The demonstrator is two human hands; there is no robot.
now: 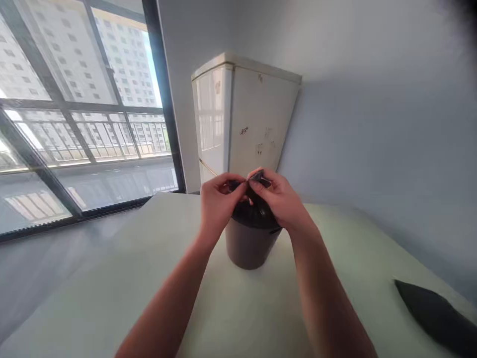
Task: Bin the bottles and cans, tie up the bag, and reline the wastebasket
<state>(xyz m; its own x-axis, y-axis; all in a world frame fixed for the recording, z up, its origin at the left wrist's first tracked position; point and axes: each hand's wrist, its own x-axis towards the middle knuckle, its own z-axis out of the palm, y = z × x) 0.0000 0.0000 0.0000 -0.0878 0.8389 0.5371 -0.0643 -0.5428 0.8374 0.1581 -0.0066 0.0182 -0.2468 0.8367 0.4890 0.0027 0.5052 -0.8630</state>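
Observation:
A dark trash can [249, 248] stands upright on the pale green table, in the middle of the head view. Black plastic of a garbage bag [257, 214] covers its top and rises to a gathered part between my hands. My left hand [222, 201] pinches the bag from the left, thumb and fingers closed on it. From the right, my right hand [276, 194] grips the gathered plastic between thumb and fingers. Both hands are above the can's rim, close together. The can's inside is hidden.
The pale green table [149, 268] spreads around the can. On its right side lies a black item [436, 313], partly out of view. Beyond the table stand a white refrigerator [261, 114] and, at left, a large window [85, 109]. A wall runs along the right.

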